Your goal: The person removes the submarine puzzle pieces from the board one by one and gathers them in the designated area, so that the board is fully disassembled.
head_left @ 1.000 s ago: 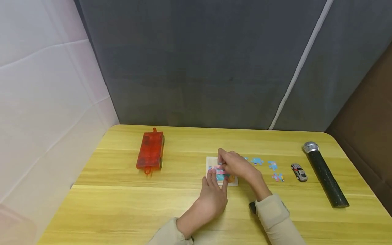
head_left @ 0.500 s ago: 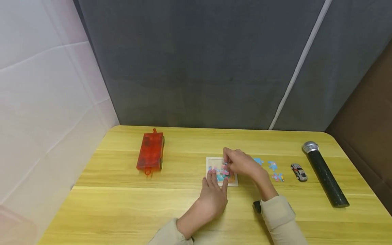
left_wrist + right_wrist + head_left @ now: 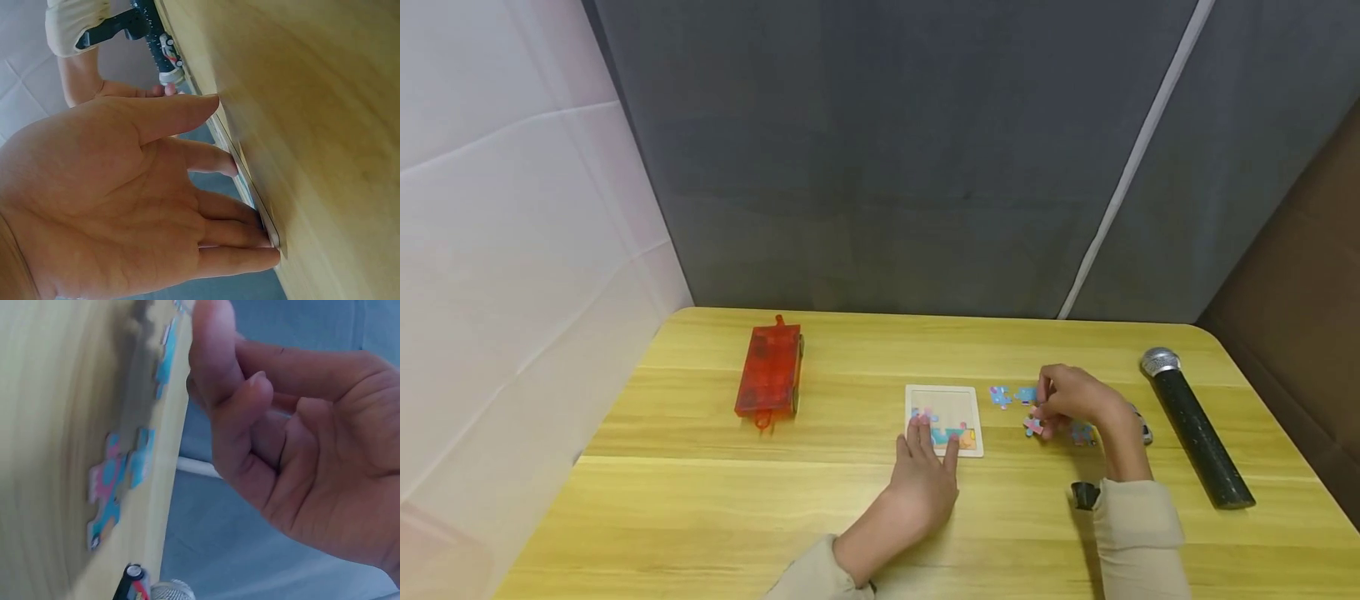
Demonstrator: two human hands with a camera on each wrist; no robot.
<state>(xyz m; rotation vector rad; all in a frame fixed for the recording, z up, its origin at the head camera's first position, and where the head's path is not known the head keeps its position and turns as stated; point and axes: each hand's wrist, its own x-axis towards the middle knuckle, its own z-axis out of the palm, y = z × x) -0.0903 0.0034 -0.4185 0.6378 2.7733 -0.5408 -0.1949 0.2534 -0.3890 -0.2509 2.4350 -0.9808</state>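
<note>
In the head view, a small puzzle tray (image 3: 943, 395) with a pale border lies mid-table. Coloured pieces fill part of its lower rows; its upper part shows bare board. My left hand (image 3: 921, 483) rests on its near-left edge with fingers extended, also seen from the palm side in the left wrist view. Right of the tray, my right hand (image 3: 1082, 400) pinches a pink and blue puzzle piece (image 3: 1033, 423) low over the table; in the right wrist view its curled fingers hide that grip. Loose blue puzzle pieces (image 3: 1000, 397) lie nearby, and another piece (image 3: 106, 481) lies beneath the hand.
A red translucent toy wagon (image 3: 769, 371) stands at the left. To the right lie a toy car (image 3: 1142, 423), partly hidden behind my right wrist, and a black microphone (image 3: 1202, 433) with a silver head. A grey curtain (image 3: 880, 167) hangs behind the table.
My right hand has moved right, from above the tray to beside the loose pieces, carrying the pink puzzle piece out of the tray. The left hand has stayed in place.
</note>
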